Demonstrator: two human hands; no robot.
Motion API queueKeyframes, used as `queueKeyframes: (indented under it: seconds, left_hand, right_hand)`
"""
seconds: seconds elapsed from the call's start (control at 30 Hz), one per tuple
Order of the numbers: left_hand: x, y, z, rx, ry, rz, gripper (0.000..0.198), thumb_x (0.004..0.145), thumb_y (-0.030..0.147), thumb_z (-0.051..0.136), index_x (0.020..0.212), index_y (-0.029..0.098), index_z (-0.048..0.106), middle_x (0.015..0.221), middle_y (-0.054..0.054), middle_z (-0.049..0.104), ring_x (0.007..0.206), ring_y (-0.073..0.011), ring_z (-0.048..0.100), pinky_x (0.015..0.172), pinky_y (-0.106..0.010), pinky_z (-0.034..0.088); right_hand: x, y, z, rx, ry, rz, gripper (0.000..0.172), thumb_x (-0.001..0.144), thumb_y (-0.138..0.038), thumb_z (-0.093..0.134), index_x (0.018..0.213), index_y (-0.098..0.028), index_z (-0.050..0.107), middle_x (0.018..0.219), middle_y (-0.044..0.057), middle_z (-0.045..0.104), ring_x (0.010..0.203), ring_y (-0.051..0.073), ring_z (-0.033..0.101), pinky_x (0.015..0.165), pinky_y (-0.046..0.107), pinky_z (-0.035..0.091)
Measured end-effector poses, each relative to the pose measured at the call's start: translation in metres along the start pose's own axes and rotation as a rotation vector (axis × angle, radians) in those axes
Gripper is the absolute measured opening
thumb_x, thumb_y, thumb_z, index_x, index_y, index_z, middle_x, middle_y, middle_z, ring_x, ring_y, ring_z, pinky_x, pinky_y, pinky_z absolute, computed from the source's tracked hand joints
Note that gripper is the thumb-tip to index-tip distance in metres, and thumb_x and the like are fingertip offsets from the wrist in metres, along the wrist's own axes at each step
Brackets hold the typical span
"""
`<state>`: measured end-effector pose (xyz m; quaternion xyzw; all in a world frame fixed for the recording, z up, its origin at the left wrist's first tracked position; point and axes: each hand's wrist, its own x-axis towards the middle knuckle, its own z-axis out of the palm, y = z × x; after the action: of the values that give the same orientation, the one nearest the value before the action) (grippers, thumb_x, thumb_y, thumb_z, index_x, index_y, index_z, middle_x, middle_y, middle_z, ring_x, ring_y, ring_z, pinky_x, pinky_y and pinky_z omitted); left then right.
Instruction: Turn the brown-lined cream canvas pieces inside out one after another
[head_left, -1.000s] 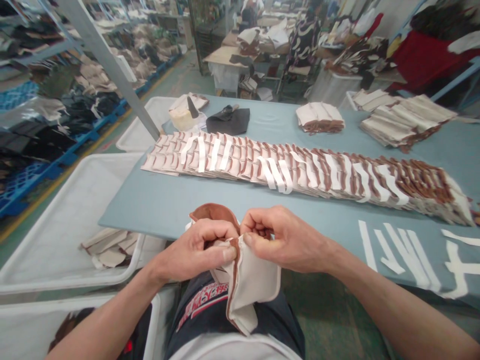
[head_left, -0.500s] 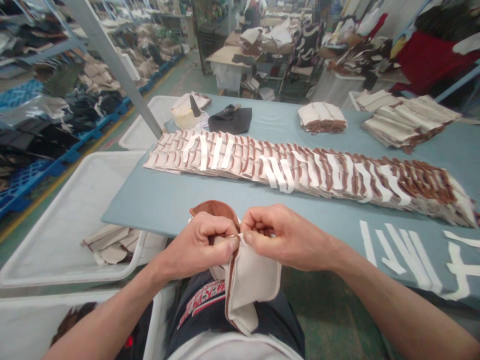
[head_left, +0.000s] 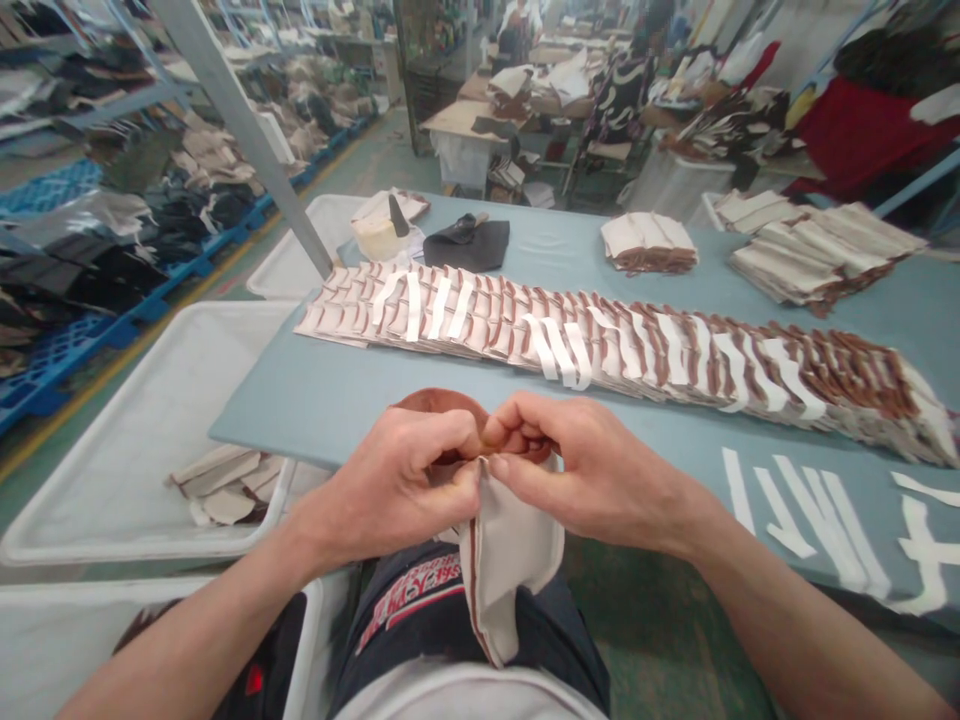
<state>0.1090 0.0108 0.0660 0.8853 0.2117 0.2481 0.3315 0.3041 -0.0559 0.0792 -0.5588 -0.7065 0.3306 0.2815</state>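
My left hand [head_left: 420, 470] and my right hand [head_left: 581, 465] both pinch the top edge of a sewn leather piece [head_left: 517, 530], cream on one side and brown on the other. The fingertips nearly meet at its seam. Its lower part hangs over my lap, and a brown curved part stands up behind my fingers. Past my hands, a long overlapping row of similar cream and brown pieces [head_left: 495, 320] lies across the blue-grey table [head_left: 300, 390], with white strips [head_left: 675, 348] laid over it.
Loose white strips [head_left: 840, 520] lie at the table's right. Stacked pieces [head_left: 649, 240] and a black cloth-like item [head_left: 469, 243] sit at the back. White bins [head_left: 150, 400] stand at the left beside a metal post [head_left: 247, 130]. A person [head_left: 619, 90] is in the background.
Both hands have shifted slightly, with the fingertips still pinching near the seam. The leather piece has turned a little, and its brown part shows wider behind my fingers. The view has moved slightly.
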Motion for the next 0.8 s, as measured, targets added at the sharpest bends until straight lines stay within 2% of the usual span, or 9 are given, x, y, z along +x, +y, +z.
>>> queueKeyframes:
  seconds: [0.17, 0.3, 0.4, 0.5, 0.6, 0.7, 0.8]
  left_hand:
    - [-0.004, -0.005, 0.004, 0.018, 0.028, 0.022, 0.014, 0.082, 0.009, 0.053, 0.075, 0.015, 0.062, 0.062, 0.005, 0.056, 0.054, -0.0072, 0.046, 0.054, -0.019, 0.035]
    - [-0.007, -0.006, 0.001, 0.081, 0.025, 0.070, 0.011, 0.088, 0.009, 0.055, 0.085, 0.016, 0.063, 0.072, 0.002, 0.067, 0.061, -0.0086, 0.058, 0.058, -0.019, 0.040]
    - [-0.009, -0.010, -0.003, 0.135, 0.000, 0.162, 0.010, 0.094, 0.010, 0.055, 0.091, 0.017, 0.061, 0.076, 0.001, 0.069, 0.064, -0.0099, 0.061, 0.060, -0.020, 0.042]
    - [-0.011, -0.017, -0.006, 0.188, -0.069, 0.283, 0.010, 0.100, 0.012, 0.050, 0.098, 0.019, 0.058, 0.078, 0.000, 0.068, 0.064, -0.0116, 0.060, 0.061, -0.021, 0.043]
    - [-0.012, -0.022, -0.009, 0.234, -0.106, 0.387, 0.014, 0.102, 0.009, 0.045, 0.106, 0.019, 0.054, 0.077, 0.001, 0.064, 0.063, -0.0126, 0.059, 0.060, -0.022, 0.042]
    - [-0.011, -0.024, -0.011, 0.273, -0.121, 0.420, 0.022, 0.100, 0.004, 0.041, 0.112, 0.019, 0.052, 0.077, 0.001, 0.063, 0.064, -0.0127, 0.059, 0.060, -0.021, 0.043]
    - [-0.010, -0.025, -0.011, 0.293, -0.149, 0.420, 0.023, 0.100, 0.005, 0.039, 0.115, 0.018, 0.052, 0.080, 0.000, 0.065, 0.065, -0.0128, 0.061, 0.061, -0.021, 0.045]
  right_hand:
    - [-0.003, 0.000, 0.004, -0.204, 0.042, -0.019, 0.010, 0.079, -0.024, 0.060, 0.071, -0.018, 0.063, 0.063, 0.000, 0.064, 0.057, 0.013, 0.051, 0.059, 0.027, 0.029]
    - [-0.002, 0.002, 0.006, -0.118, 0.059, -0.007, 0.007, 0.074, -0.021, 0.058, 0.071, -0.018, 0.063, 0.064, -0.001, 0.062, 0.059, 0.013, 0.051, 0.060, 0.027, 0.029]
    - [0.001, 0.003, 0.004, -0.038, 0.007, -0.011, 0.005, 0.072, -0.021, 0.056, 0.069, -0.018, 0.059, 0.063, -0.003, 0.054, 0.060, 0.012, 0.047, 0.061, 0.026, 0.030]
    - [0.003, 0.005, 0.001, 0.132, -0.092, 0.076, 0.008, 0.072, -0.025, 0.053, 0.067, -0.019, 0.055, 0.062, -0.004, 0.048, 0.060, 0.011, 0.043, 0.058, 0.024, 0.031]
    - [0.005, 0.013, 0.005, 0.415, -0.194, 0.178, 0.015, 0.073, -0.033, 0.052, 0.070, -0.019, 0.056, 0.062, -0.005, 0.045, 0.057, 0.011, 0.039, 0.051, 0.023, 0.029]
    - [0.008, 0.023, 0.014, 0.636, -0.191, 0.205, 0.019, 0.073, -0.038, 0.053, 0.070, -0.019, 0.055, 0.059, -0.005, 0.043, 0.053, 0.010, 0.036, 0.047, 0.022, 0.027]
    - [0.009, 0.030, 0.023, 0.736, -0.172, 0.240, 0.020, 0.073, -0.038, 0.055, 0.066, -0.020, 0.052, 0.055, -0.006, 0.042, 0.050, 0.010, 0.035, 0.046, 0.021, 0.027]
